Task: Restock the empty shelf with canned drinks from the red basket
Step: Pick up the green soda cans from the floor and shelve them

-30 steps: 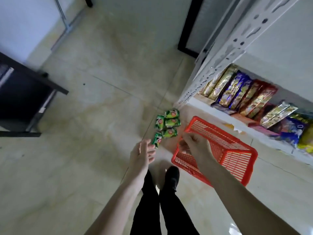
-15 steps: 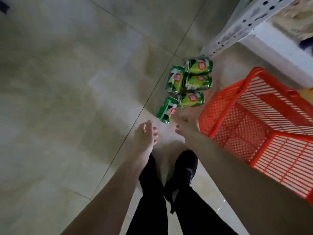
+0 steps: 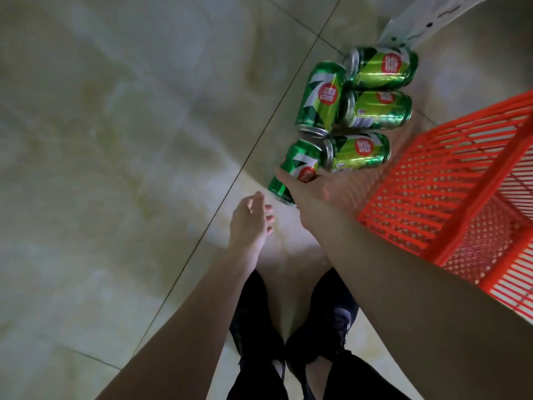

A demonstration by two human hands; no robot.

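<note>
Cans (image 3: 372,106), five glossy green cylinders, lie on their sides on the tiled floor (image 3: 115,140), just beside your basket (image 3: 450,180) of red plastic lattice; no can shows inside it. Your right hand (image 3: 314,189) wraps the nearest can (image 3: 300,166). Your left hand (image 3: 251,220) hangs released, fingers loose, close to that can. A white perforated shelf post (image 3: 415,24) stands behind.
</note>
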